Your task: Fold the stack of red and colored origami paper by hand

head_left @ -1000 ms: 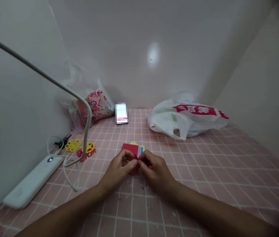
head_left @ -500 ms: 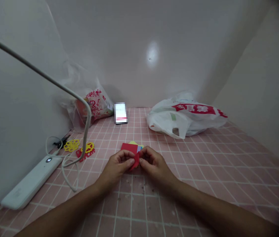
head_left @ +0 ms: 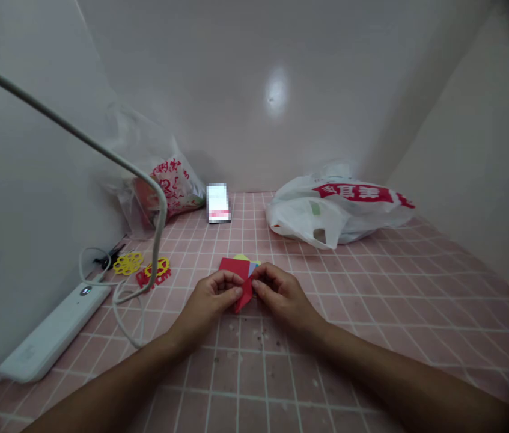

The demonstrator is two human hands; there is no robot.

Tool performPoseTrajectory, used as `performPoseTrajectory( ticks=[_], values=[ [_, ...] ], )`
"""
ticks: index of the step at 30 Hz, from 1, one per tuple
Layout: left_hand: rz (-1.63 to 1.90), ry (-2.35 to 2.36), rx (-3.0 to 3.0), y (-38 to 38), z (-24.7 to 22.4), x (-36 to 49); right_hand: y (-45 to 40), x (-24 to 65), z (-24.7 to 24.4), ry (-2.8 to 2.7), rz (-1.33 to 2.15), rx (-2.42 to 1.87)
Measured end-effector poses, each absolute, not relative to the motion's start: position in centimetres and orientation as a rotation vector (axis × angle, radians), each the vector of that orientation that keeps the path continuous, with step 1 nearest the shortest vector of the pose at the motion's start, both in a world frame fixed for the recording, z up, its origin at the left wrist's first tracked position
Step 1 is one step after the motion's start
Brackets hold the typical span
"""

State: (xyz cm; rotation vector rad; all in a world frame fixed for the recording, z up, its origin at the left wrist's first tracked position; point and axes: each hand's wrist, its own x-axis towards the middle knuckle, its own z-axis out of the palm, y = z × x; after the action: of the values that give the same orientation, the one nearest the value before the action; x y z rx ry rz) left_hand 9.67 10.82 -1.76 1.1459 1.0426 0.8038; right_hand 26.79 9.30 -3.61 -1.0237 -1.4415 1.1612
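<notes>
Between my two hands is a small folded piece of red paper, its lower end coming to a point. My left hand pinches its left side between thumb and fingers. The thumb and fingertips of my right hand close on its upper right edge. Just beyond my fingers a flat red sheet of paper lies on the pink tiled surface. Yellow and blue sheets peek out from behind it, partly covered by my right fingers.
A white power bank with a cable lies at left, near yellow and red cut-out shapes. A thick grey cable hangs across the left. Behind are a lit phone, a printed plastic bag and a white plastic bag.
Both hands keep their pinch on the red paper. The folded piece has turned slightly and shows a wider, flatter face. The whole view has shifted a little.
</notes>
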Motion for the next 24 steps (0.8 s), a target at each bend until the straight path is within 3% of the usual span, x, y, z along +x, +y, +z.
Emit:
performPoseTrajectory(
  ticks=[24],
  values=[
    [0.701,1.079,1.224,11.06,-1.75,9.54,9.20,26.84,-3.80,-1.562,1.081,-1.100]
  ],
)
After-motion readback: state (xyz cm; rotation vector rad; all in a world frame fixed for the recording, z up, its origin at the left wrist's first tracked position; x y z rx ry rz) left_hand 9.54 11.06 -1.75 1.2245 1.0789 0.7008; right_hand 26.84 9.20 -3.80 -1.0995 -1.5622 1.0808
